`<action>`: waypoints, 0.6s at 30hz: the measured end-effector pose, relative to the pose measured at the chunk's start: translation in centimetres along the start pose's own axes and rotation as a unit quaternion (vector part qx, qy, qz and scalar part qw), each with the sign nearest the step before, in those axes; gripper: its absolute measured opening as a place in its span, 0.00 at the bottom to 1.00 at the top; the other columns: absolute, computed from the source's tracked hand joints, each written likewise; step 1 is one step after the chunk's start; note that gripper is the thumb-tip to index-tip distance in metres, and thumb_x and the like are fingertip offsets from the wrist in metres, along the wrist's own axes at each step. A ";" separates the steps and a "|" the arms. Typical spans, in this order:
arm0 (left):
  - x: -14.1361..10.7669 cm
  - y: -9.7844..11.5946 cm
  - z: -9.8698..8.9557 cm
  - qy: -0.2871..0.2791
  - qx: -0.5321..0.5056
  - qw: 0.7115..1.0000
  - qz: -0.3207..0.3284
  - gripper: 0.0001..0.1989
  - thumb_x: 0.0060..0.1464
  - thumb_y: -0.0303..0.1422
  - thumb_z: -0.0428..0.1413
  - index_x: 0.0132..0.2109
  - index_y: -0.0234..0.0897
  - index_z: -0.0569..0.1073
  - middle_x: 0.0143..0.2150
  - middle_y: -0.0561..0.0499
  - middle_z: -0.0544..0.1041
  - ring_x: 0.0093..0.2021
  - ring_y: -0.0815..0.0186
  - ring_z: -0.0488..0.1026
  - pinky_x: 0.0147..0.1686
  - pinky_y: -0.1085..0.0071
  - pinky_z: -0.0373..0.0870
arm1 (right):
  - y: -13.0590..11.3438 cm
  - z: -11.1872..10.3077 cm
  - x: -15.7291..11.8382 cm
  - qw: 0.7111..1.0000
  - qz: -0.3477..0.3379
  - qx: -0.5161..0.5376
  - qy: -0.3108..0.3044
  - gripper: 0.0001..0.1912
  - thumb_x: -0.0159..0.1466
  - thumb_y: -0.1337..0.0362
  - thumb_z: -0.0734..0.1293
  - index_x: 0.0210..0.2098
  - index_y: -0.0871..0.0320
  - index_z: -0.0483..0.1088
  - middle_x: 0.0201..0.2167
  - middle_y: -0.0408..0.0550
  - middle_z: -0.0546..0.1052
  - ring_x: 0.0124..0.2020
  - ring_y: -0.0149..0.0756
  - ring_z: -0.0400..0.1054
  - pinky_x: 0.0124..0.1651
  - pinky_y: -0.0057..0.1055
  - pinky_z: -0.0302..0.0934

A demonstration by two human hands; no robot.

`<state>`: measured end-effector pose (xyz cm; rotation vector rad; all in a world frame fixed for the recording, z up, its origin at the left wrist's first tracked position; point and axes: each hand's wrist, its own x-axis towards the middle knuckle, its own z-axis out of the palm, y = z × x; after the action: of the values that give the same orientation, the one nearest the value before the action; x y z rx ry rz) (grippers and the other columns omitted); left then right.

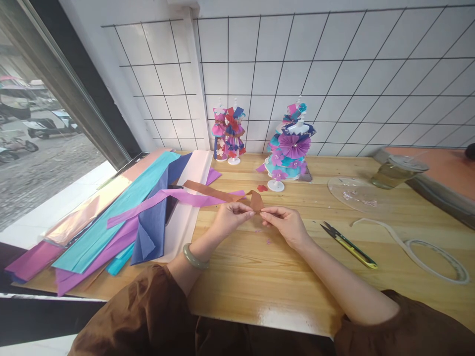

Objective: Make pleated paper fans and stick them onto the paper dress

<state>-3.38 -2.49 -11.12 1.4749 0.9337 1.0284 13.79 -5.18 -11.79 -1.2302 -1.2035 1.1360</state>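
Over the table, the brown crepe-paper strip, pinched by left fingers and right fingers, should be worked gently

The strip is brown, the snips yellow and black, the dark-gridded wall white.

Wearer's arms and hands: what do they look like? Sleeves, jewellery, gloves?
Left sleeve and right sleeve: brown, loose, ending partway along the forearms. Left hand and right hand ungloved. Smooth, pale greenish bangle at the left wrist; nothing visible on the right wrist.
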 end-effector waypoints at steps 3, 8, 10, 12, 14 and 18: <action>0.0 0.0 0.0 0.000 -0.017 1.000 -0.011 0.12 0.41 0.37 0.61 0.30 0.31 0.76 0.28 0.48 0.76 0.28 0.69 0.70 0.30 0.73 0.66 | 0.0 0.0 0.0 1.000 0.001 0.006 0.002 0.16 0.46 0.56 0.72 0.29 0.61 0.74 0.22 0.46 0.75 0.22 0.30 0.68 0.27 0.29 0.64; 0.0 -0.3 -0.1 0.003 -0.023 1.000 -0.018 0.12 0.41 0.37 0.61 0.30 0.31 0.76 0.28 0.49 0.76 0.27 0.70 0.70 0.31 0.73 0.66 | 0.0 0.1 0.0 1.000 -0.002 0.009 0.011 0.16 0.46 0.56 0.72 0.29 0.61 0.73 0.20 0.45 0.74 0.20 0.29 0.67 0.26 0.28 0.64; 0.0 -0.4 -0.1 0.004 -0.021 1.000 -0.016 0.12 0.41 0.37 0.61 0.30 0.31 0.75 0.28 0.49 0.76 0.28 0.70 0.70 0.30 0.73 0.66 | 0.0 0.2 0.0 1.000 -0.010 0.003 0.012 0.17 0.46 0.55 0.72 0.29 0.61 0.72 0.19 0.44 0.73 0.20 0.29 0.66 0.26 0.28 0.64; 0.0 -0.4 0.0 0.004 -0.017 1.000 -0.009 0.12 0.41 0.38 0.60 0.30 0.31 0.75 0.28 0.48 0.76 0.28 0.70 0.70 0.30 0.73 0.66 | 0.0 0.2 0.0 1.000 -0.019 -0.007 0.011 0.17 0.47 0.54 0.71 0.30 0.61 0.72 0.18 0.44 0.72 0.19 0.29 0.66 0.26 0.29 0.64; 0.1 -0.5 0.1 0.005 -0.015 1.000 -0.004 0.12 0.41 0.37 0.60 0.30 0.31 0.74 0.28 0.48 0.75 0.28 0.70 0.69 0.29 0.74 0.66 | 0.1 0.2 -0.1 0.999 -0.029 -0.018 0.011 0.18 0.48 0.54 0.71 0.31 0.62 0.71 0.17 0.44 0.72 0.19 0.29 0.66 0.26 0.29 0.64; 0.3 -0.7 0.3 0.003 -0.039 0.999 0.019 0.12 0.41 0.35 0.61 0.31 0.32 0.71 0.29 0.50 0.74 0.28 0.72 0.69 0.29 0.75 0.65 | 0.1 0.3 -0.2 0.998 -0.050 -0.038 0.009 0.17 0.50 0.54 0.69 0.33 0.61 0.70 0.17 0.42 0.71 0.19 0.29 0.66 0.26 0.29 0.64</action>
<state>-3.03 -2.23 -11.79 1.4297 0.8619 1.0852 13.53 -5.33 -11.86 -1.2213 -1.2904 1.0109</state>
